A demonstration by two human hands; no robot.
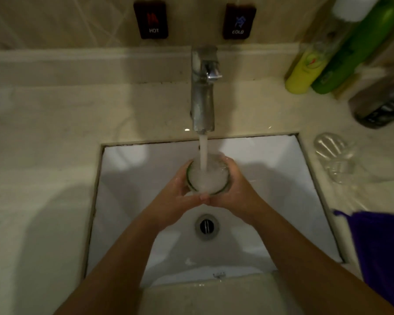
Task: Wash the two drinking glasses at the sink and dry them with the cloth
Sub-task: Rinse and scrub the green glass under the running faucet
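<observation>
A clear drinking glass [206,178] stands upright under the running tap [203,87], full of foaming white water. My left hand [173,198] wraps its left side and my right hand [234,194] wraps its right side, thumbs touching at the front. Both hold it above the white sink [146,201]. A second clear glass [334,155] lies on its side on the counter to the right of the sink. The purple cloth [382,253] lies at the right edge of the counter.
Yellow [305,71] and green [350,53] bottles stand at the back right, with a dark container [382,103] beside them. Hot and cold labels are on the wall above the tap. The drain [206,226] sits below my hands. Beige counter extends to the left.
</observation>
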